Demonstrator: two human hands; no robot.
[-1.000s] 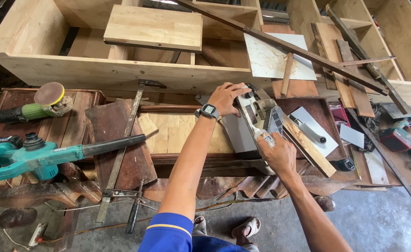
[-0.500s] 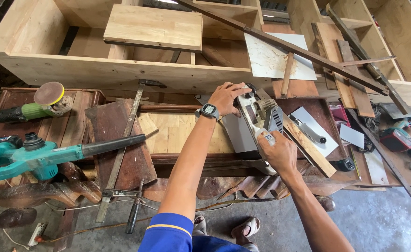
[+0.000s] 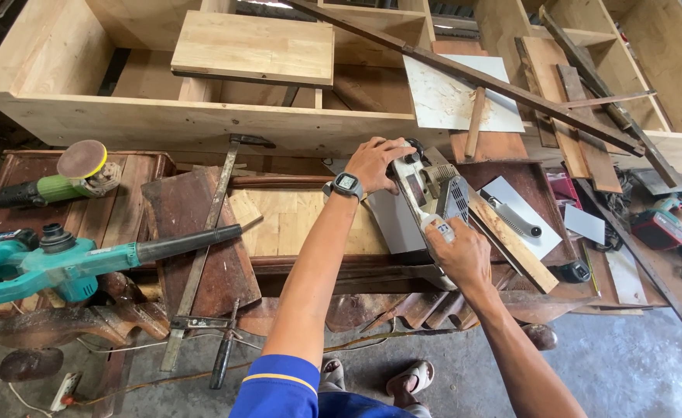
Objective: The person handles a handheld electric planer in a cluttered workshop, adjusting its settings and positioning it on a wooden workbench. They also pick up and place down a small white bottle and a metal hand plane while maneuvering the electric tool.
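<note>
A: What are the hands on?

B: A grey and white handheld power tool [image 3: 426, 203], most likely a belt sander, resting on a pale wooden panel [image 3: 302, 220] in the middle of the table [image 3: 136, 182]. The left hand [image 3: 377, 160] lies over the tool's far end, fingers curled down around the front knob. The right hand [image 3: 455, 254] is clenched around the rear handle at the near end. Both hands are grasping the tool.

A: And the wrist?

B: A dark digital watch [image 3: 346, 184] sits on the left wrist; the sleeve at the shoulder is blue with a yellow stripe.

A: What lies right beside the tool?

B: Just to its right, a light wooden strip [image 3: 511, 241] runs diagonally, and beyond it a white sheet with a dark-tipped metal piece [image 3: 514, 219] on it. To the left of the panel, a dark reddish board [image 3: 194, 232] lies with a long metal bar clamp [image 3: 202, 255] across it.

A: Farther out?

B: On the left edge, a teal cordless blower [image 3: 54, 259] points its black nozzle toward the panel, and behind it a green polisher [image 3: 70, 174] with a round pad rests on the table. Across the back stands a big unfinished plywood cabinet [image 3: 202, 120] with a loose board [image 3: 252, 48] resting on it. A long dark slat [image 3: 472, 75] runs diagonally over the cabinet and a white sheet. At the far right, red and black power tools [image 3: 658, 228] sit among scraps. Below the table edge, sandalled feet [image 3: 409, 377] stand on the concrete floor.
</note>
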